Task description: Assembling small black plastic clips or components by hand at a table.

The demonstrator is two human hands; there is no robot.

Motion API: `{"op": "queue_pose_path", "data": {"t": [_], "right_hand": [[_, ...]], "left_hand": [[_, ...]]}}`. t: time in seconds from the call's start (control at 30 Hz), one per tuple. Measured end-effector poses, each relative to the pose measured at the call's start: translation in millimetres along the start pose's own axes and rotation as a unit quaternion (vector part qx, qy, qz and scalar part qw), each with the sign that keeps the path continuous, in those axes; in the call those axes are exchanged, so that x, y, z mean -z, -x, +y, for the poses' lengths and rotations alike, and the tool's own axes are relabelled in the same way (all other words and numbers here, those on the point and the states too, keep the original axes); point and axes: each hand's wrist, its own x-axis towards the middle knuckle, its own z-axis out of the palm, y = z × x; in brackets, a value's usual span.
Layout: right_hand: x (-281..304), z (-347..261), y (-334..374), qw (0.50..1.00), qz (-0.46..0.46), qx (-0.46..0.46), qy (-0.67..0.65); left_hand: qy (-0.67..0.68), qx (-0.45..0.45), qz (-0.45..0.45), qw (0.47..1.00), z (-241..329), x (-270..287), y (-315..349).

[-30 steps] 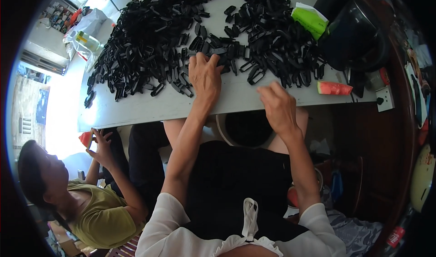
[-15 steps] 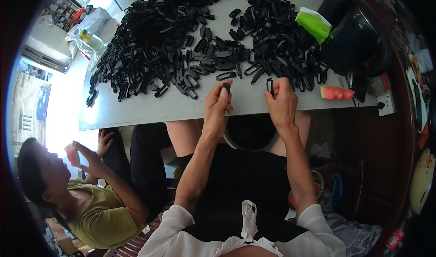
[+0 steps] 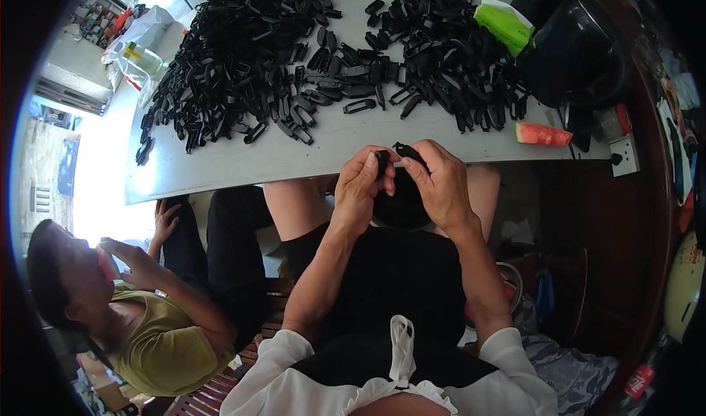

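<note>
My left hand (image 3: 358,188) is closed on a small black plastic piece (image 3: 382,163), pinched between thumb and fingers. A black plastic frame piece (image 3: 409,152) is gripped in my right hand (image 3: 446,182), with its end close to my left fingertips. Both hands are just off the table's near edge, side by side. Whether the two pieces touch is hard to see. Beyond them lies a large heap of black plastic pieces (image 3: 228,70) on the left and a smaller heap (image 3: 448,56) on the right. A loose frame piece (image 3: 359,106) lies nearest my hands.
The grey table (image 3: 198,177) carries a watermelon slice (image 3: 543,134), a green packet (image 3: 504,25) and a dark pitcher (image 3: 573,63) on the right. A black tub (image 3: 401,209) stands below my hands. To my left sits a person (image 3: 169,335) holding watermelon.
My hands have come together and nearer me, bringing the two black pieces close to each other. The person on the left has moved the watermelon to their mouth.
</note>
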Motion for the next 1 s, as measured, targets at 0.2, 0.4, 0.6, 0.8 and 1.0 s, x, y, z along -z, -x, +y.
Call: {"op": "queue_pose_path", "data": {"t": [0.2,0.4,0.6,0.8,1.0], "right_hand": [[-3,-9,3,0.989,-0.014,0.05,0.14],[-6,-8,6,0.977,-0.059,0.048,0.2],[-8,-6,12,0.967,-0.072,0.065,0.237],[-13,-6,15,0.941,-0.091,0.136,0.297],[-3,-1,25,0.995,-0.093,0.002,-0.03]], "left_hand": [[-0.073,0.018,0.01,0.997,4,-1,8],[-0.081,0.067,0.043,0.993,8,-7,13],[-0.1,0.106,0.049,0.988,10,-5,15],[-0.127,0.102,0.088,0.983,6,-12,12],[-0.109,-0.011,0.073,0.991,-11,-8,10]]}}
